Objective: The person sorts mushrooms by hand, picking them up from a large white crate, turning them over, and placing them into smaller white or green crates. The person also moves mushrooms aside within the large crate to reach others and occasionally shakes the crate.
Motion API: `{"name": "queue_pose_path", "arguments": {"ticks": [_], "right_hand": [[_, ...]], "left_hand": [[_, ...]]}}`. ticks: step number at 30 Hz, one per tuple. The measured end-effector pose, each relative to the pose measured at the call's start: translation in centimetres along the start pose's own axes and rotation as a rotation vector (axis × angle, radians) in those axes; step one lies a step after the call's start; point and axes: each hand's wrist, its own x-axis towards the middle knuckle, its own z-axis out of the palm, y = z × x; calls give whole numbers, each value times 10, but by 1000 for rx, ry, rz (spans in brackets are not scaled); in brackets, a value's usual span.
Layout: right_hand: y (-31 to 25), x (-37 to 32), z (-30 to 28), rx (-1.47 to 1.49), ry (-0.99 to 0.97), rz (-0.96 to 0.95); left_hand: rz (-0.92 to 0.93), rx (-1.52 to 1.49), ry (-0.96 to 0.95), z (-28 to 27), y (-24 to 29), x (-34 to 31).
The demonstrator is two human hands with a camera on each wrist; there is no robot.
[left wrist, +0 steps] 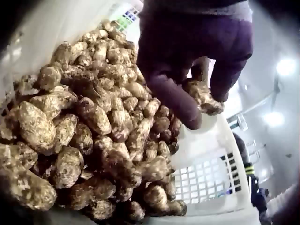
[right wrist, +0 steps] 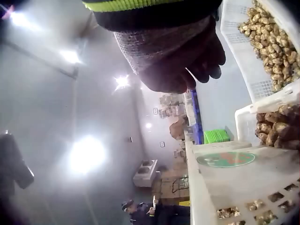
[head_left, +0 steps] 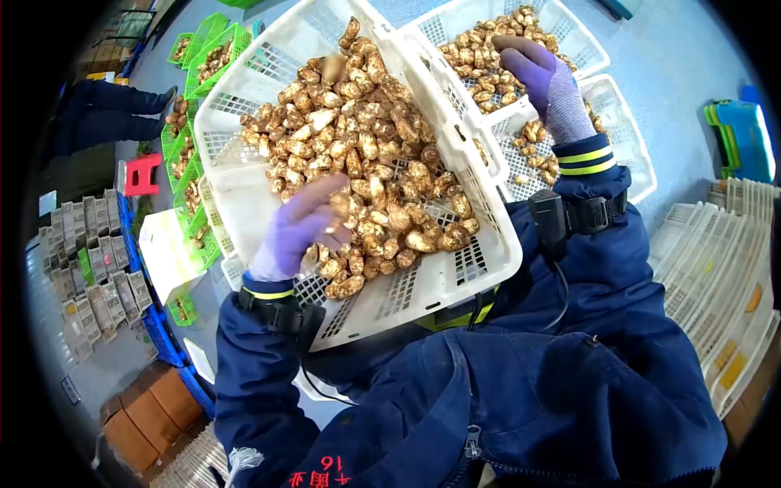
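Brown, knobbly tubers [head_left: 366,146] are heaped in a large white basket [head_left: 496,244], which tilts across the person's lap. The gloved left hand [head_left: 297,228] is at the heap's lower left edge; in the left wrist view this hand [left wrist: 194,61] pinches one tuber [left wrist: 204,97] between thumb and fingers. A blurred brown piece [head_left: 333,70] shows over the top of the heap. The gloved right hand [head_left: 541,81] is above the farther white basket of tubers [head_left: 480,41], fingers extended. Seen from the right wrist, the right hand [right wrist: 183,63] has loosely bent fingers and no visible tuber.
Another white basket [head_left: 639,154] with fewer tubers lies below the right forearm. Green baskets [head_left: 195,236] line the left side, near a red stool [head_left: 142,175]. Stacked white baskets [head_left: 716,268] and a blue-green case [head_left: 742,140] are at right. Another person's legs [head_left: 122,114] show upper left.
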Motion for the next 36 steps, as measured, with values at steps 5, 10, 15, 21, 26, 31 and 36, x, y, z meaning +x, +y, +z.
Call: {"name": "queue_pose_path", "arguments": {"ticks": [5, 10, 15, 21, 26, 31, 36], "right_hand": [[11, 3, 1, -56, -15, -90], [6, 3, 4, -101, -13, -85], [2, 2, 7, 20, -17, 45], [1, 4, 6, -11, -23, 33], [-12, -1, 6, 10, -2, 54], [-73, -6, 12, 10, 74, -102], [-180, -4, 58, -342, -376, -511]], "left_hand": [[255, -509, -43, -37, -6, 11], [87, 664, 490, -55, 23, 71], [260, 1168, 588, -34, -28, 146], [286, 1080, 373, -18, -19, 113], [335, 840, 125, 7, -44, 46], [305, 673, 48, 25, -13, -4], [293, 339, 430, 12, 6, -43]]}}
